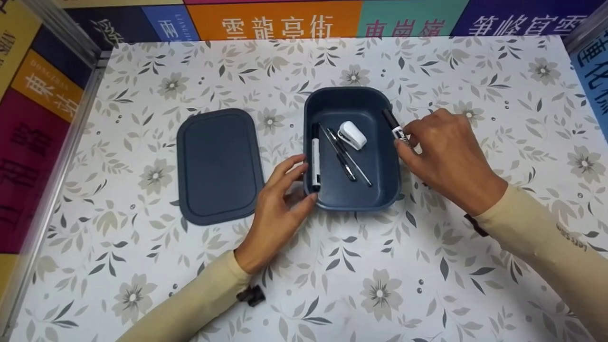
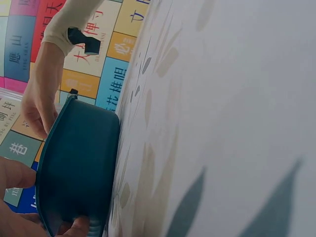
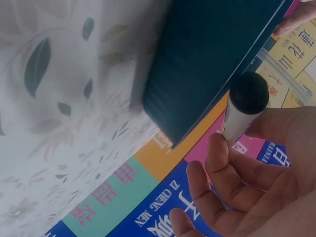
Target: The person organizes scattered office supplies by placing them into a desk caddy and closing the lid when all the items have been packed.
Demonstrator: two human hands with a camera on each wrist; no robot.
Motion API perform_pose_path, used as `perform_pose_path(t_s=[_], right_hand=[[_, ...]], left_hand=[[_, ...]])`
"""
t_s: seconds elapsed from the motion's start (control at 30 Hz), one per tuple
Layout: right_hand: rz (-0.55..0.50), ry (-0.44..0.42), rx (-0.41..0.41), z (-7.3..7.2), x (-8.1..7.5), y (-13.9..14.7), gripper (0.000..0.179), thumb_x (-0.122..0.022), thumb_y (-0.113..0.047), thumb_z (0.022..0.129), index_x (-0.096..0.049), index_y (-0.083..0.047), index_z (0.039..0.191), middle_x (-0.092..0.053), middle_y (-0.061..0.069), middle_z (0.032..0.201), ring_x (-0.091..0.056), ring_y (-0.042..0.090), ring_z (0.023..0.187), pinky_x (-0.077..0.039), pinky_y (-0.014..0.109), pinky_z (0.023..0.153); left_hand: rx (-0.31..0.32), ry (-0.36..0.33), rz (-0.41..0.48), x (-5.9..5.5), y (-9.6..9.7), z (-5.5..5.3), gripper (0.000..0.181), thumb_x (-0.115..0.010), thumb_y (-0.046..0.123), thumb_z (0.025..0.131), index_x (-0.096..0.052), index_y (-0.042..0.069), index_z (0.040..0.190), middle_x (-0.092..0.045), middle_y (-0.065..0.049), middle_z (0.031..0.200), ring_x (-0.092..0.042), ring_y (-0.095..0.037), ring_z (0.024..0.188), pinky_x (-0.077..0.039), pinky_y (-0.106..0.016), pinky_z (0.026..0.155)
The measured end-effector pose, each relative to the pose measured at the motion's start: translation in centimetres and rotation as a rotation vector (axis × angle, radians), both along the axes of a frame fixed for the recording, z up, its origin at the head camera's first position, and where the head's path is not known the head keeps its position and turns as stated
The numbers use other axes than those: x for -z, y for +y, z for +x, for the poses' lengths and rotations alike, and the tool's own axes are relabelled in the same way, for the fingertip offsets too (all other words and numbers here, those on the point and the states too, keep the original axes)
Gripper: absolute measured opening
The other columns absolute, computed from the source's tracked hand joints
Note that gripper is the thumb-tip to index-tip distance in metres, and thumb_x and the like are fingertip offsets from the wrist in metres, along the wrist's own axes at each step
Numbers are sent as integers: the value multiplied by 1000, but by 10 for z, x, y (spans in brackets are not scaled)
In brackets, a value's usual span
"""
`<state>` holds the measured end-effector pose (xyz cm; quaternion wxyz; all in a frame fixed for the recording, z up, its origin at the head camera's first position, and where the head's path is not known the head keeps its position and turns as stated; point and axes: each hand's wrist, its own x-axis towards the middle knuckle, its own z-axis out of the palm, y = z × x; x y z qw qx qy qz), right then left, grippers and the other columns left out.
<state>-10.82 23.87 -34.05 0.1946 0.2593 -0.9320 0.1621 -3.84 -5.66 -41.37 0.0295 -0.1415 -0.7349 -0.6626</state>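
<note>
A deep dark-blue box (image 1: 380, 190) stands uncovered on the flowered cloth. At its left wall, my left hand (image 1: 278, 209) rests its fingers and thumb against the side and rim, as the left wrist view also shows at the wall (image 2: 79, 158). Over the right rim, my right hand (image 1: 446, 154) pinches a black-capped marker (image 1: 395, 126) between thumb and fingers, tilted. In the right wrist view, the marker's round dark end (image 3: 249, 93) faces the camera. Inside the box lie another marker (image 1: 316, 161), two pens (image 1: 344, 159) and a small white stapler (image 1: 352, 135).
Left of the box lies its dark-blue lid (image 1: 218, 166), flat on the flowered tablecloth (image 1: 332, 285). Colourful panels with large characters (image 1: 275, 21) border the table at the back and both sides.
</note>
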Motion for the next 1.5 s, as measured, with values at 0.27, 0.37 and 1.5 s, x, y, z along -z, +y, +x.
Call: perform_pose_path(t_s=[0.27, 0.37, 1.5], right_hand=[[-3, 19, -52, -1, -1, -17, 19, -69, -14, 88, -66, -2, 74, -66, 9, 65, -60, 36, 75, -42, 53, 63], [15, 7, -53, -3, -1, -24, 21, -69, -15, 88, -65, -3, 71, -64, 9, 63, -58, 35, 73, -42, 53, 62], [287, -241, -5, -6, 23, -76, 33, -68, -23, 89, -65, -6, 62, -63, 14, 61, -58, 36, 77, -44, 52, 71]], left_hand=[[-1, -7, -10, 0, -1, 1, 56, -72, -4, 88, -55, -2, 141, -44, -5, 153, -64, -32, 115, -57, -36, 95], [4, -10, -14, 0, -1, 1, 56, -72, -3, 89, -54, -2, 142, -43, -3, 154, -63, -32, 116, -57, -36, 95], [8, 2, -20, 0, -1, 1, 56, -71, -2, 90, -54, -2, 142, -43, -1, 154, -63, -28, 117, -56, -34, 96]])
